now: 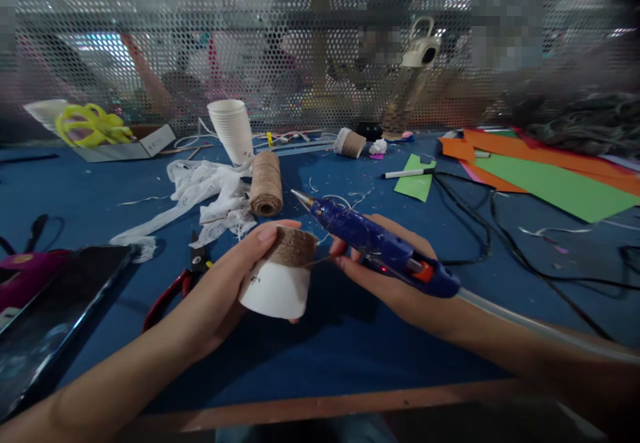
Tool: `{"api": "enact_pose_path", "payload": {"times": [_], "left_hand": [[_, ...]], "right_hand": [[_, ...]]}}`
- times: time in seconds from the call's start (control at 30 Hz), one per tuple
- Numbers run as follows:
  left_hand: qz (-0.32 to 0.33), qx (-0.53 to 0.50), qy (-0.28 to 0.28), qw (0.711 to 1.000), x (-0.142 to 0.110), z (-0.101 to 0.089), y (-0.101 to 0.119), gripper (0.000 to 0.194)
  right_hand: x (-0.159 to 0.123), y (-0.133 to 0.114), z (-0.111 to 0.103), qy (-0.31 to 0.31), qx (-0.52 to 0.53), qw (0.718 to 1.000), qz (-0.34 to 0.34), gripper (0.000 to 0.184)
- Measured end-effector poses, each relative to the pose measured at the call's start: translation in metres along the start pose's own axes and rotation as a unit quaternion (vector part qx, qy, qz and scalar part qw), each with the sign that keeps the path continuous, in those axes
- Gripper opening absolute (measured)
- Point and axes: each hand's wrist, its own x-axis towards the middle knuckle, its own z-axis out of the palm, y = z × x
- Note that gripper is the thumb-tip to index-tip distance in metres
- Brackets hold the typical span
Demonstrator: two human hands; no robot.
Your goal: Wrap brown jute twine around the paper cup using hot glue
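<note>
My left hand (235, 276) is closed around a small white paper cup (277, 291), tilted with its wide end down. Brown jute twine (293, 248) is wound round the upper part of the cup. A blue hot glue gun (370, 239) lies across my right hand (395, 283), its metal nozzle pointing up and left, with a clear glue stick (520, 326) trailing from its back end. The fingertips of that hand also pinch a strand of twine running to the cup. Just beyond the cup lies a roll of jute twine (267, 186).
White lace (210, 186) and stacked paper cups (231, 129) lie behind. At left are red-handled pliers (167, 299), a phone (60, 323) and yellow scissors (95, 126). Black cables (520, 249), a marker (407, 173) and coloured paper (550, 176) cover the right. A perforated metal screen (280, 49) borders the back.
</note>
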Motion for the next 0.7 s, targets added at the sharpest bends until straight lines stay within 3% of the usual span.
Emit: {"api": "enact_pose_path", "payload": {"times": [0.27,0.43,0.7], "left_hand": [[0.0,-0.024,-0.021,0.999,0.0,0.0,0.001,0.036],[-0.038,-0.005,-0.05,0.998,-0.001,0.001,0.0,0.034],[-0.049,0.01,-0.004,0.999,-0.003,0.006,0.003,0.035]], "right_hand": [[0.006,0.005,0.002,0.051,0.046,0.997,0.029,0.01],[0.007,-0.003,0.004,0.08,0.043,0.995,0.048,0.017],[0.001,-0.01,0.002,-0.026,0.111,0.988,0.107,0.022]]}}
